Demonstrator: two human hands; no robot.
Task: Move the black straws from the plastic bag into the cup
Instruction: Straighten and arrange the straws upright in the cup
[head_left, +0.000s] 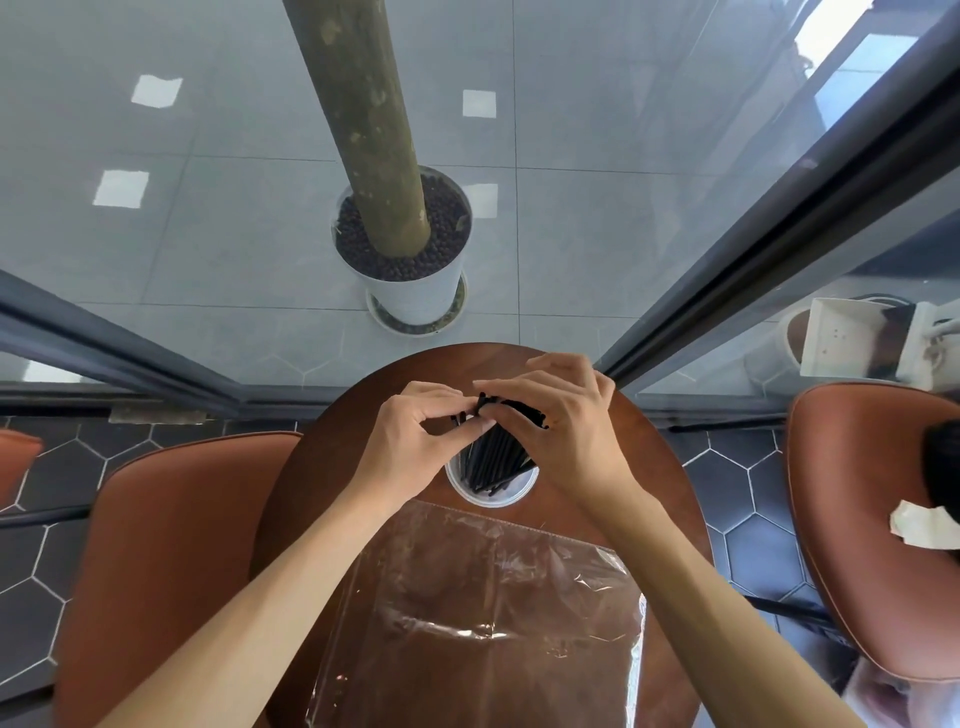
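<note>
— While both hands sit at centre frame, what are they gripping?

— I see the left hand (410, 441) with its fingers curled, the tips pinching the upper ends of the black straws (496, 452). The right hand (561, 421) arches over the same bundle from the right side, fingers bent and pressing on the top ends. Both are closed around the straws, not spread.

— And where do the straws stand?

— I read them as already standing in the cup (491, 488), a white round one just below the hands on the wooden table (660, 467). Their lower ends go down inside its rim; their upper ends fan out toward the top of the frame, under the fingers.

— The plastic bag?

— I find the plastic bag (483, 613) lying flat on the table in the lower centre, clear and wrinkled, its top edge just beside the cup's near rim. I can make out no straws inside it.

— Any label or print?

— None that I can read: the bag and the cup show no legible writing or brand.

— What surrounds the table?

— I see a brown chair (171, 545) at lower left, another chair (857, 519) at right with a white scrap of paper (919, 525) on it, and a potted trunk (410, 244) behind glass at upper centre.
</note>
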